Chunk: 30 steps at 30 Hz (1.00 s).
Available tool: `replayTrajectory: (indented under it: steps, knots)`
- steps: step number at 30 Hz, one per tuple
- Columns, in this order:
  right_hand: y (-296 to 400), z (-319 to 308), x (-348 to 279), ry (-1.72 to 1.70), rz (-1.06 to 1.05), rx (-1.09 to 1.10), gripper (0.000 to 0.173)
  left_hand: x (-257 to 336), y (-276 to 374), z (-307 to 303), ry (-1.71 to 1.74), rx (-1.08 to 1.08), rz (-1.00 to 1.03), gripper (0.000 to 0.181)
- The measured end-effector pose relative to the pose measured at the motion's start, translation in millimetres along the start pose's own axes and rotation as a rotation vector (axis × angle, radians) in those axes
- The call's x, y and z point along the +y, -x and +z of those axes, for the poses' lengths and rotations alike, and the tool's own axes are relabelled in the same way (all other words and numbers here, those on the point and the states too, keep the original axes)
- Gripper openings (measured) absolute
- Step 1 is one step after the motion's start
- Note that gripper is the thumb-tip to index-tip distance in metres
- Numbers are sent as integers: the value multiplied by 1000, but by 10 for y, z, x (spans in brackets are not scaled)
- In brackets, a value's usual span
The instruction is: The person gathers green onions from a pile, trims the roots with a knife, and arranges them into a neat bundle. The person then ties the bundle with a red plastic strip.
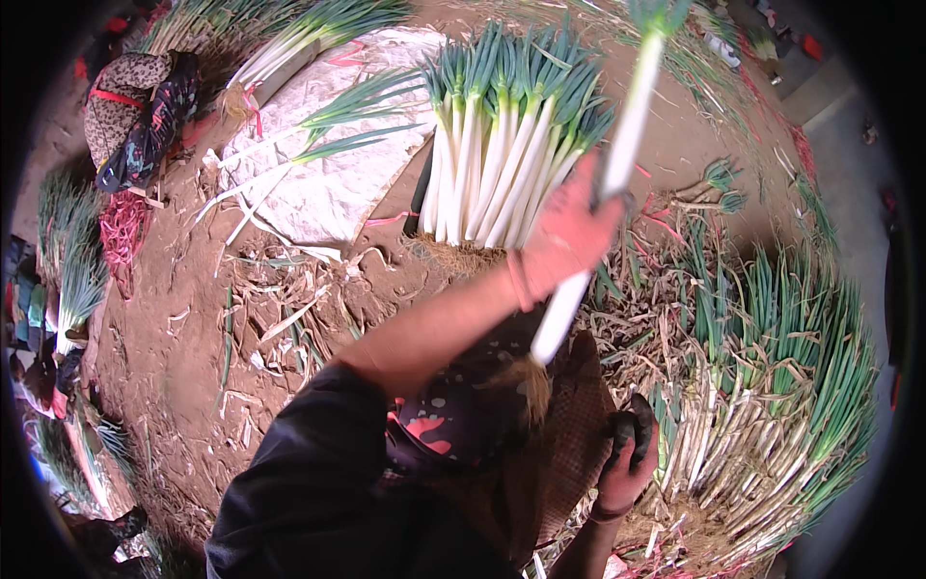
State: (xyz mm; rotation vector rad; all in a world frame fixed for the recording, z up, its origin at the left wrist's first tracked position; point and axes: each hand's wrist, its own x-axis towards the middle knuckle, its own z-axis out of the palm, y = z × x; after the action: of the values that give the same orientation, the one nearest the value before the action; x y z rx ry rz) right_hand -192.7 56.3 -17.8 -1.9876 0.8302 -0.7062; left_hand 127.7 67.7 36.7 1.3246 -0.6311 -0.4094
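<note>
My left hand (568, 231), in a pinkish-red work glove, grips a long trimmed green onion (561, 315) by its white shank. Its roots hang over my lap and its cut green top points away from me. Beyond that hand stands a neat bundle of cleaned green onions (492, 159), roots towards me, against a dark upright bar (419, 192). At lower right my right hand (628, 459), gloved in red with dark-stained fingers, is loosely curled with fingers apart; I see nothing in it. It is beside a heap of unpeeled green onions (759, 427) with soil on their stems.
A white woven sheet (347, 174) bears several loose green onions (289, 159). A tied bundle (282, 61) lies at its far edge. Dry peelings (289, 318) litter the dirt floor (166, 362). Another person (137, 116) bends at upper left near red twine (124, 231).
</note>
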Motion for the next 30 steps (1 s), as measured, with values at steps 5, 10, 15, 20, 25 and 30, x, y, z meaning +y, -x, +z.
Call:
replayTrajectory:
  steps: [5, 10, 15, 20, 25, 30]
  knots:
    - [-128, 29, 29, -58, 48, -20, 44, -989, -966, -870, -553, 205, 11, 52]
    - [-216, 25, 111, 44, 81, -36, 42, -2001, -746, -1329, -1364, -70, -458, 67]
    - [-226, 79, 276, 144, 83, -37, 37, -2250, -230, -1234, -1400, 116, -113, 73]
    - [-297, 150, 277, 284, 61, -59, 32, -2088, -19, -1218, -1342, 48, -170, 75]
    - [-347, 202, 133, 414, 38, -94, 31, -1795, -191, -1286, -857, 286, -139, 69]
    - [-347, 277, 211, 388, 17, -46, 33, -1521, -286, -1395, -870, 303, 204, 67]
